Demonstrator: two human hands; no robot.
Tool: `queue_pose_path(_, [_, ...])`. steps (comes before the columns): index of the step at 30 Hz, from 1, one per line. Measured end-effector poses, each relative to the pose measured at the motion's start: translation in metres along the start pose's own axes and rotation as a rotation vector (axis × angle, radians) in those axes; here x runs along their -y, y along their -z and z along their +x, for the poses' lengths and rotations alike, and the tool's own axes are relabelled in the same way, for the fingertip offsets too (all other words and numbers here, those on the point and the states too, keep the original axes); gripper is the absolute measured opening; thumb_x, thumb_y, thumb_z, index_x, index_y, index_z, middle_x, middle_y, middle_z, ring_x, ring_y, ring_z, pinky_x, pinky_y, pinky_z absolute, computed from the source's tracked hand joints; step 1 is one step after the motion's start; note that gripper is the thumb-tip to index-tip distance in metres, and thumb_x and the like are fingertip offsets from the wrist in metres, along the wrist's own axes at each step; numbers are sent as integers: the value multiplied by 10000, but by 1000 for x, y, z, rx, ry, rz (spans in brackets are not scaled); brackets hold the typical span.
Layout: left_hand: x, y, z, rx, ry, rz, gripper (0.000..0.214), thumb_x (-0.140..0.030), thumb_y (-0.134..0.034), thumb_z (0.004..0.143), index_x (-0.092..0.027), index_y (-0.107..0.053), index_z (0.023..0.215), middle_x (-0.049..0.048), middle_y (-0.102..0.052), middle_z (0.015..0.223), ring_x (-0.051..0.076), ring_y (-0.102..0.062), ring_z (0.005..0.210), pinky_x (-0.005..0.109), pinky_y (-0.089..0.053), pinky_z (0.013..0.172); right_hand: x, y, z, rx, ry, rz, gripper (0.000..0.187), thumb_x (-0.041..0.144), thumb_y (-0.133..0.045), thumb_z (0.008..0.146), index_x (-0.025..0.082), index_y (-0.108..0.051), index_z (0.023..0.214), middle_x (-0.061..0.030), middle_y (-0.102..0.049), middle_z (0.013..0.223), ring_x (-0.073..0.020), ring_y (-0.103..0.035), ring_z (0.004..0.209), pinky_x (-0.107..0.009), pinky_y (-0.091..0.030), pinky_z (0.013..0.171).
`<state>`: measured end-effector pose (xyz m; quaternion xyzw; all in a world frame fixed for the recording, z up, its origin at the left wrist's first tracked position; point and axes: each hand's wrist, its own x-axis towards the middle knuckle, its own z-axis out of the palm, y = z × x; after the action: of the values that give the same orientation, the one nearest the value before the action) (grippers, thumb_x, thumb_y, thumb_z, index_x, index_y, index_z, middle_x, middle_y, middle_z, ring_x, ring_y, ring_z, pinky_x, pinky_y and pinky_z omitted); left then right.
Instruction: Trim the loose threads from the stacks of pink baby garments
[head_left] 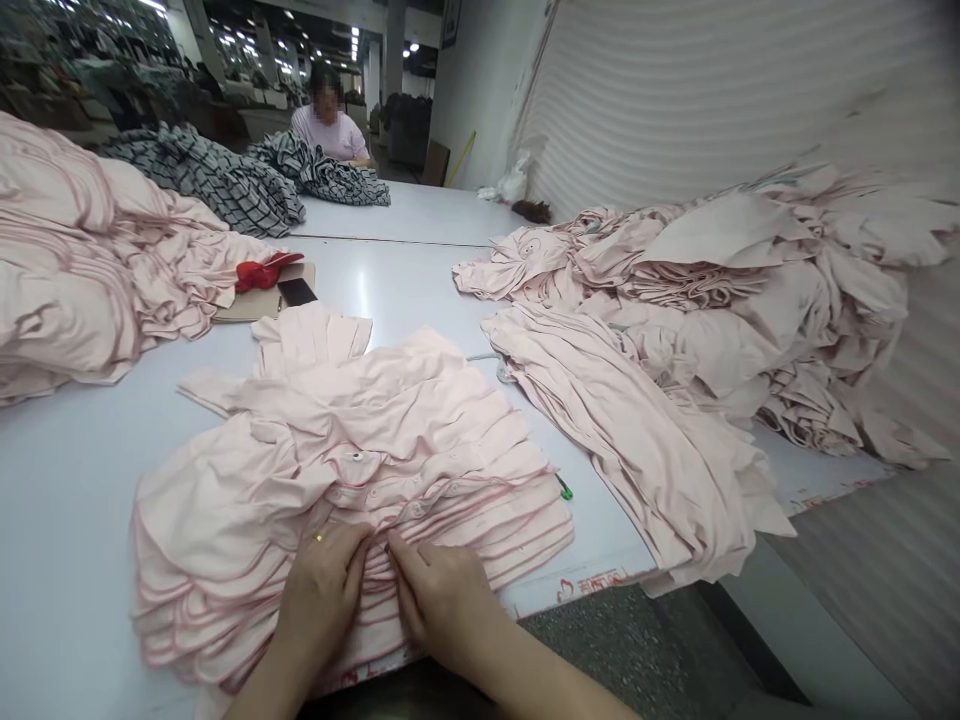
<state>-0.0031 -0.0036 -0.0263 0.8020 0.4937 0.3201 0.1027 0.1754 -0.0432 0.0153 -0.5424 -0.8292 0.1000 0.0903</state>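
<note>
A layered stack of pale pink shirts (420, 410) with darker pink edging lies in front of me, a row of small buttons or snaps along the top one. My left hand (326, 575) is closed on the top shirt's front edge, a gold ring on one finger. Close beside it, my right hand (442, 595) pinches the same edge between thumb and forefinger. A tiny dark spot shows at the right fingertips; what it is I cannot make out. By the stack's right side lies a small green object (564, 488).
Pink garments are heaped at left (60, 250) and right (720, 270), with a long pink bundle (622, 430) nearer. A phone (297, 292) and red item (262, 272) lie behind my stack. Checked cloth (217, 180) and a seated person (330, 125) are at the back.
</note>
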Motion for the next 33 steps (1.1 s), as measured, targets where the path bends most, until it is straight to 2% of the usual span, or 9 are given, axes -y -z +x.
queue_pose_path(5, [-6, -5, -6, 74, -81, 74, 211, -192, -451, 919, -228, -657, 948, 25, -705, 839, 183, -647, 775, 309, -484, 712, 17, -20, 14, 95, -130, -231, 537, 71, -572, 771, 23, -525, 1303, -138, -677, 772, -233, -650, 614, -290, -416, 511])
queue_pose_path(10, [-3, -8, 7, 78, -29, 114, 199, -189, -457, 900, -214, -593, 758, 6, -650, 692, 182, -620, 658, 306, -451, 618, 1, 0, 2, 136, -10, -233, 563, 77, -583, 783, 68, -504, 1340, -117, -681, 804, -239, -664, 652, -292, -423, 519])
queue_pose_path(14, [-2, -11, 9, 81, -27, 46, 147, -201, -477, 901, -214, -601, 823, 8, -665, 751, 178, -629, 695, 296, -458, 633, -2, -7, -3, 92, -43, -240, 551, 118, -599, 795, 69, -509, 1337, -113, -680, 817, -244, -664, 655, -300, -431, 526])
queue_pose_path(18, [-7, -14, -7, 48, -99, 59, 163, -170, -457, 920, -220, -611, 904, 17, -661, 821, 181, -612, 763, 307, -459, 707, 14, -23, 5, 89, -113, -240, 546, 106, -590, 784, 31, -508, 1319, -143, -677, 827, -260, -666, 672, -319, -461, 542])
queue_pose_path(21, [-12, -15, -19, 19, -203, 91, 165, -142, -472, 909, -215, -608, 967, 19, -655, 837, 189, -593, 780, 323, -447, 746, 18, -17, 12, 188, -196, -230, 576, 76, -582, 764, 6, -484, 1328, -154, -679, 814, -261, -670, 666, -317, -469, 539])
queue_pose_path(23, [-13, -15, -20, 18, -220, 83, 167, -132, -464, 911, -212, -606, 947, 17, -653, 824, 185, -592, 775, 317, -444, 742, 12, -5, 11, 233, -111, -219, 586, 78, -567, 794, 25, -451, 1366, -143, -683, 817, -261, -675, 692, -317, -469, 553])
queue_pose_path(28, [1, -12, 5, 32, 22, 126, 160, -160, -472, 894, -198, -593, 797, 19, -646, 722, 190, -617, 692, 310, -452, 662, -7, 29, -14, 239, 42, -172, 557, 100, -557, 855, 130, -436, 1398, -114, -697, 924, -239, -674, 752, -298, -444, 610])
queue_pose_path(31, [11, -10, 19, 37, 156, 225, 164, -185, -474, 880, -194, -612, 792, 36, -670, 724, 233, -644, 709, 347, -469, 663, -4, 43, -27, 134, 38, 59, 439, 158, -502, 920, 199, -461, 1355, -55, -705, 939, -199, -671, 797, -270, -437, 659])
queue_pose_path(33, [15, -9, 21, 58, 148, 165, 183, -208, -457, 899, -197, -636, 862, 39, -713, 814, 229, -668, 769, 345, -489, 686, 2, 45, -27, 59, 32, 142, 379, 173, -443, 955, 217, -476, 1330, -34, -707, 932, -185, -669, 812, -260, -430, 671])
